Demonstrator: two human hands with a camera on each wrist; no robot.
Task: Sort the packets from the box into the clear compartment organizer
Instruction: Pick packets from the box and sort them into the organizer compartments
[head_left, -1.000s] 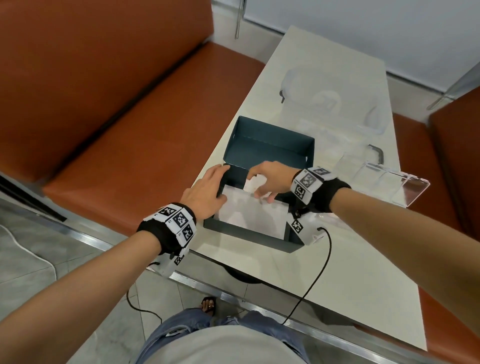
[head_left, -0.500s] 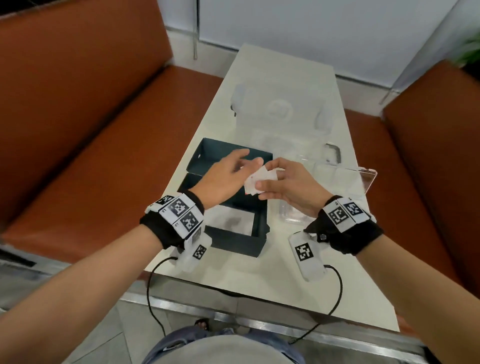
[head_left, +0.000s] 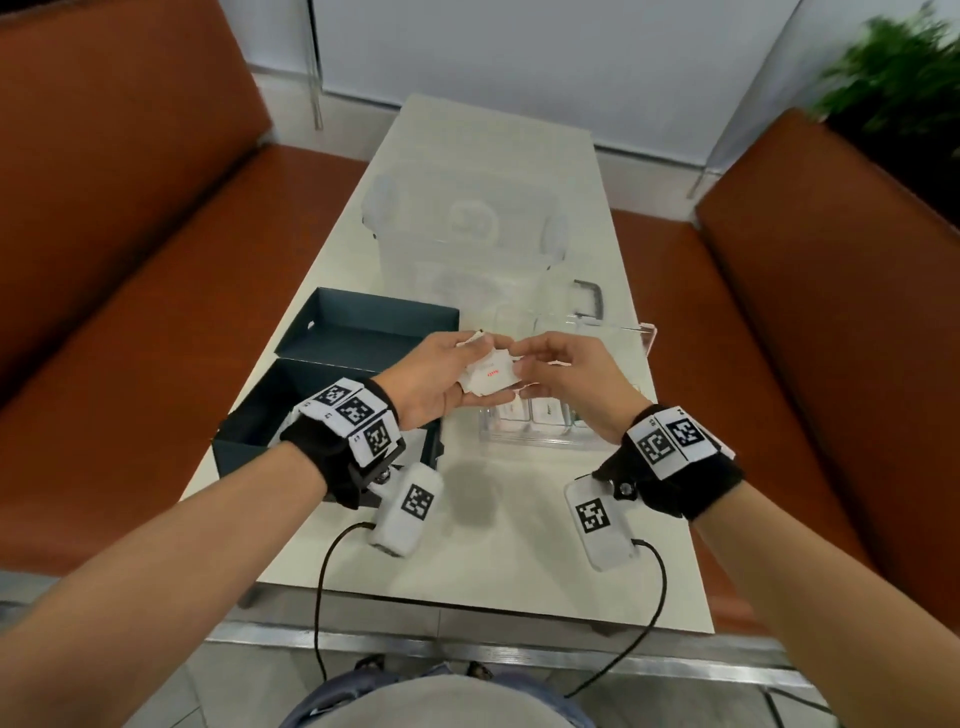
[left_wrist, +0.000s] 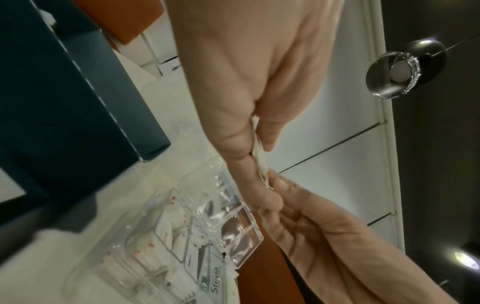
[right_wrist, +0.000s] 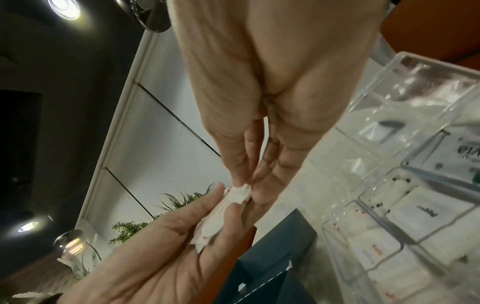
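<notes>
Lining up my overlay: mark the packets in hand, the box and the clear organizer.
packets (head_left: 488, 376), head view, printed face of the top one.
box (head_left: 260, 439), head view, near left wall.
clear organizer (head_left: 524, 441), head view, near front wall.

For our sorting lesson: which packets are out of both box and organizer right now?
The white red-printed packets held by both hands, left and right, above the table; the others lie in the organizer.
</notes>
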